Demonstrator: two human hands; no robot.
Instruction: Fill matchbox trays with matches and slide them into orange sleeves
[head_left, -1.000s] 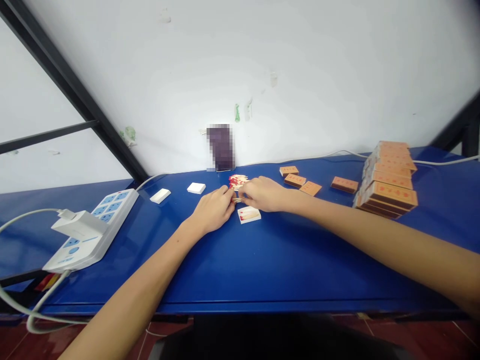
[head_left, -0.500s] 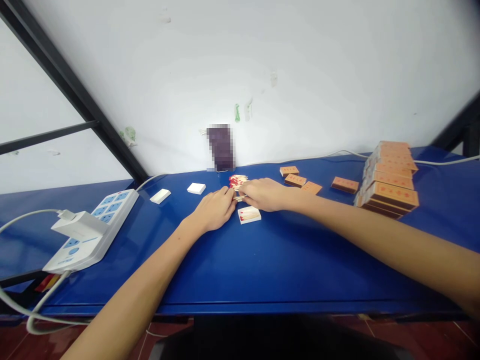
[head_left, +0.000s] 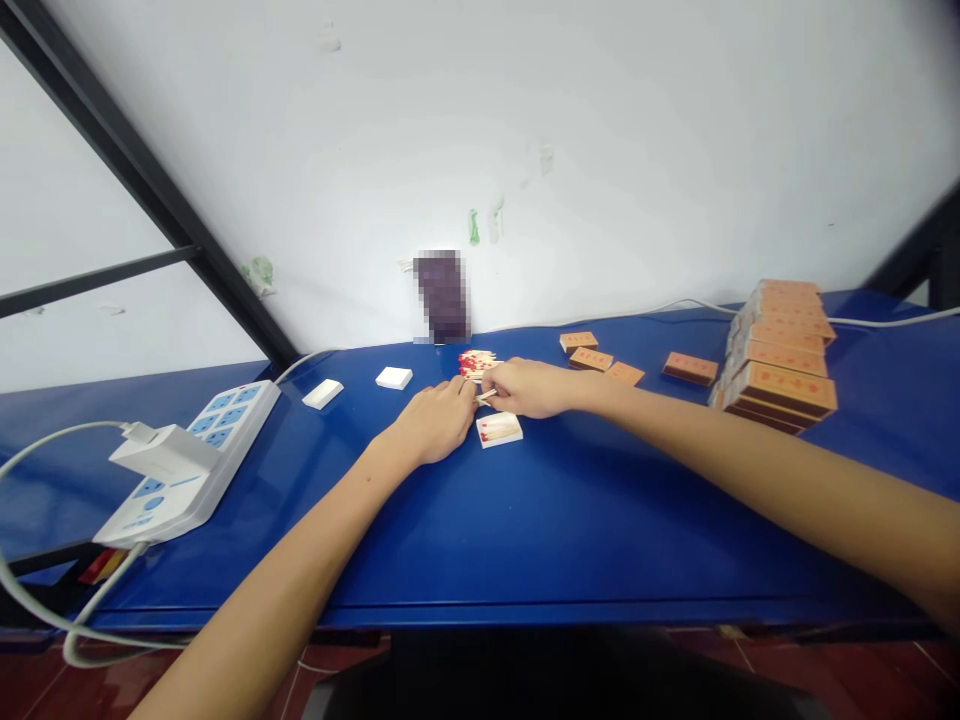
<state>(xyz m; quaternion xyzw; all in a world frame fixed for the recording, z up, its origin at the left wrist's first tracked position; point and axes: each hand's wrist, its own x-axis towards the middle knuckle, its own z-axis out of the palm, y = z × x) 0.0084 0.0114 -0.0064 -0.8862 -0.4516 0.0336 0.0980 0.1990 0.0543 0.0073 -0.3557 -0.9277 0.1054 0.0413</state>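
My left hand (head_left: 442,418) and my right hand (head_left: 529,388) meet at the middle of the blue table, fingers curled and pinched. A few matchsticks (head_left: 487,397) stick out between their fingertips, held by both hands; how many is hidden by the fingers. Just beyond the fingers lies a loose pile of red-tipped matches (head_left: 478,363). On the near side of my hands, a small white matchbox tray (head_left: 511,435) holds several matches lying lengthwise, heads to the left.
Two white matchbox trays (head_left: 394,378) lie to the left. Several orange matchboxes (head_left: 590,359) are scattered at right, near a tall matchbox stack (head_left: 787,385). A white power strip (head_left: 225,470) with a plugged-in charger stands at left. A blurred dark object (head_left: 444,295) leans against the wall.
My hands have shifted very slightly, and the matchsticks between the fingertips now sit at a steeper slant. The tray, pile and boxes stay where they were.
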